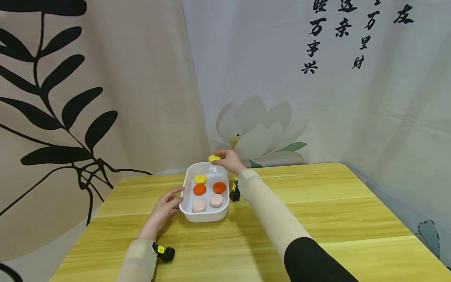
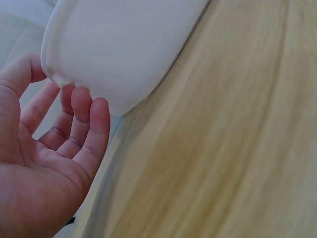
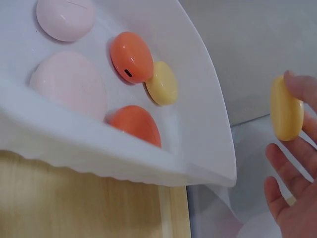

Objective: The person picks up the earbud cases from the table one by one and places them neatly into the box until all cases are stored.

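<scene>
At the far end of the white tray [image 1: 205, 217], my right hand [image 1: 229, 160] pinches a glossy yellow earbud case [image 3: 286, 111] between thumb and fingers. It is held up beyond the rim in the right wrist view. My left hand [image 1: 168, 205] grips the tray's left side, its curled fingertips [image 2: 100, 111] against the outer wall. Inside the tray lie another yellow case [image 1: 200, 179], two orange cases [image 1: 219, 187] and two pale pink cases [image 1: 199, 205]. One orange case [image 3: 132, 57] shows a dark port slot.
The tray stands on a wood-grain table [image 1: 317, 219] close to its back edge. Behind hangs a printed cloth [image 1: 253, 58] with leaves, a lotus and black characters. A black wrist camera [image 1: 165, 253] is strapped on the left sleeve.
</scene>
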Available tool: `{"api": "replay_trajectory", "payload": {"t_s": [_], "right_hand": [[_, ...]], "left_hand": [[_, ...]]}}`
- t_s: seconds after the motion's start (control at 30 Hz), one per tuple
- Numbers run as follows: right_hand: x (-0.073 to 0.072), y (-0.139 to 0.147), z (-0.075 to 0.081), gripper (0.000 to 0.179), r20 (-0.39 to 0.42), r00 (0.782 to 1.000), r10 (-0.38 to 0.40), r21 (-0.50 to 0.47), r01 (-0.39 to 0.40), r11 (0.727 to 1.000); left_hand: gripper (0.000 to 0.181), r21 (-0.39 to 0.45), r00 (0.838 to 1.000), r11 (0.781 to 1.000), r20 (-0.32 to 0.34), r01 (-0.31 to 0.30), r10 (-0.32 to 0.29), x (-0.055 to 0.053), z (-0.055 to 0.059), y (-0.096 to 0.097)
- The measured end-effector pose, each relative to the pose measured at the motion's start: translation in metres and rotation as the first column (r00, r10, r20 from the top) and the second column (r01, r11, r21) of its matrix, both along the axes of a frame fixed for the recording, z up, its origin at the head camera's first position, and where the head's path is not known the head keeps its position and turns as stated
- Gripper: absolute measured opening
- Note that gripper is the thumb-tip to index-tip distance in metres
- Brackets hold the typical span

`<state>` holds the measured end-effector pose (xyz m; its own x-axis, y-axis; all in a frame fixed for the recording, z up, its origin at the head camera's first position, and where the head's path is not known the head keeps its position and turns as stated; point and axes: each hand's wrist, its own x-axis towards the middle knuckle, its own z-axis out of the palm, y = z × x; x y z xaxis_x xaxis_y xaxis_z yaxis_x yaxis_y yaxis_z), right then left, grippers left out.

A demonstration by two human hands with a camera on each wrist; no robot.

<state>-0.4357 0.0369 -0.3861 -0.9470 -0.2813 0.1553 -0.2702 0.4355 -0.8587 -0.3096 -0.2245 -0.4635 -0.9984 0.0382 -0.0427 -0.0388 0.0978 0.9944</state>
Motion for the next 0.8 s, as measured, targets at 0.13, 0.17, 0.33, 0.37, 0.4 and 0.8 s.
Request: {"api": "replay_trajectory", "payload": {"t_s": [0.13,0.17,0.33,0.37,0.4,0.8], "right_hand": [[0.0,-0.005,-0.001,0.046,-0.002,1.0,-0.003,-0.006,0.003,1.0],[0.001,-0.006,-0.001,0.045,-0.001,1.0,-0.007,-0.004,0.007,1.0],[0.002,-0.012,-0.007,0.045,0.032,0.999,-0.018,0.011,0.017,1.0],[0.002,-0.013,-0.009,0.044,0.038,0.999,-0.014,0.015,0.014,1.0],[0.002,-0.014,-0.01,0.044,0.041,0.999,-0.01,0.016,0.01,1.0],[0.004,-0.025,-0.016,0.042,0.065,0.997,-0.039,0.003,0.039,0.999]], "left_hand": [[0.047,-0.001,1.0,1.0,-0.007,-0.008,0.008,-0.001,0.0,0.0],[0.047,-0.001,1.0,1.0,-0.01,-0.009,0.009,-0.001,0.0,0.0],[0.046,-0.007,1.0,1.0,-0.007,-0.01,0.01,0.001,-0.001,0.002],[0.046,-0.008,1.0,1.0,-0.004,-0.009,0.009,0.001,-0.001,0.002],[0.047,-0.006,1.0,1.0,-0.001,-0.011,0.011,0.002,-0.001,0.002],[0.049,0.023,1.0,1.0,0.009,-0.01,0.01,0.0,-0.002,0.0]]}}
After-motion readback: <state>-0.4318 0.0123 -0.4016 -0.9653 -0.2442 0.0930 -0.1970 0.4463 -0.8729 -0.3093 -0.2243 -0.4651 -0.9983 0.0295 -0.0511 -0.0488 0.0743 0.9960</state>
